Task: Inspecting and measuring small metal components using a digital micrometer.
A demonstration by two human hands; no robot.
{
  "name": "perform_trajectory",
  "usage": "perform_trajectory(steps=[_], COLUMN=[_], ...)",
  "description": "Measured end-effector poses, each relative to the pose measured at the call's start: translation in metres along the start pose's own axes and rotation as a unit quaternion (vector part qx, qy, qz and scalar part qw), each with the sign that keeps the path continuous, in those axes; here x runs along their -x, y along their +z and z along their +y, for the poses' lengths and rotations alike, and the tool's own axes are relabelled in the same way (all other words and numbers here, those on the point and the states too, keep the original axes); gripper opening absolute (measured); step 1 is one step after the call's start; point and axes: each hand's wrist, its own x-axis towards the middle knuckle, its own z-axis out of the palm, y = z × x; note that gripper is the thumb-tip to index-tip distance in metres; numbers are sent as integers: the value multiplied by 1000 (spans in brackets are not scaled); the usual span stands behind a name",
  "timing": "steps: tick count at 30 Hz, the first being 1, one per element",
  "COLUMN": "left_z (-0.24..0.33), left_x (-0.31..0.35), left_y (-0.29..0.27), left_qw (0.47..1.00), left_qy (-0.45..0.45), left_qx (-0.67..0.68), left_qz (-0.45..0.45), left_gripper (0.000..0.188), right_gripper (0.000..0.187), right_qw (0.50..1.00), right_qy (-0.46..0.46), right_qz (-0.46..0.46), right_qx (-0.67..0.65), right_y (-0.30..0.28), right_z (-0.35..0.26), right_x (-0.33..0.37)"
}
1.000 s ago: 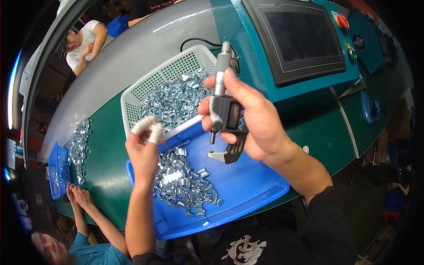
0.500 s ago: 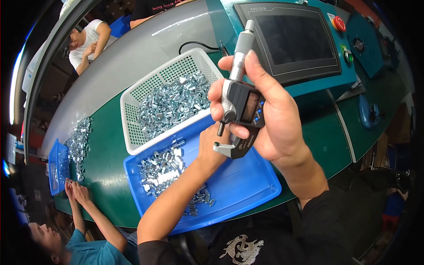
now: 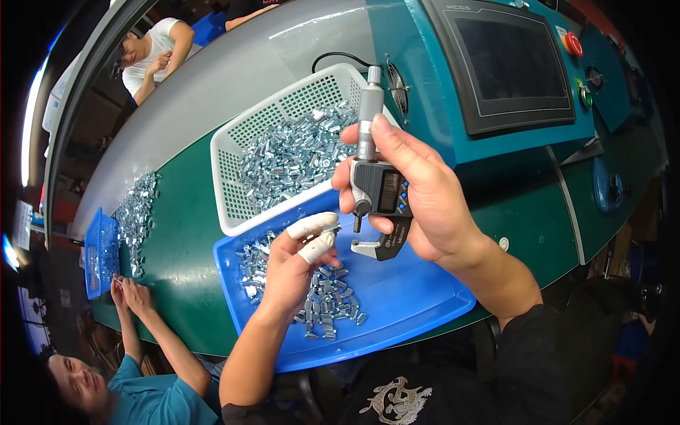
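Observation:
My right hand [image 3: 443, 212] is wrapped around a digital micrometer [image 3: 387, 185], held upright with its thimble at the top and the open jaw at the bottom. White finger cots cover the thumb and a finger of my left hand [image 3: 287, 276]. Between those tips is pinched a small shiny metal piece [image 3: 335, 228], mostly hidden, just left of the micrometer's jaw and apart from it. Under both hands lies a blue tray [image 3: 407, 301] with loose metal pieces [image 3: 329, 304] in its left part. Behind it stands a white mesh basket [image 3: 225, 173] holding many similar pieces.
A teal machine with a dark screen [image 3: 510, 64], a red knob [image 3: 572, 44] and a green button [image 3: 585, 97] stands at the back right. On the left, a co-worker's hands [image 3: 134, 294] are beside a small blue basket [image 3: 93, 258] and a heap of pieces [image 3: 136, 219]. Another person sits across the table.
My left hand has come out from behind the micrometer, over the tray, with a metal piece in its fingertips. The micrometer has moved slightly left and down and stands more upright.

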Motion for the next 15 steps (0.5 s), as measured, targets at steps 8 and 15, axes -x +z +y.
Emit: perform_trajectory(steps=[8,15], left_z=[11,14], left_x=[19,20], left_y=[7,8], left_qw=[996,996], left_qy=[62,42], left_qx=[57,72], left_qz=[-10,-23], left_gripper=[28,27], right_gripper=[44,49], right_qw=[999,999], right_qy=[41,35], right_qz=[27,8], right_qx=[19,-9], right_y=[-1,-2], right_z=[20,21], right_x=[-9,-8])
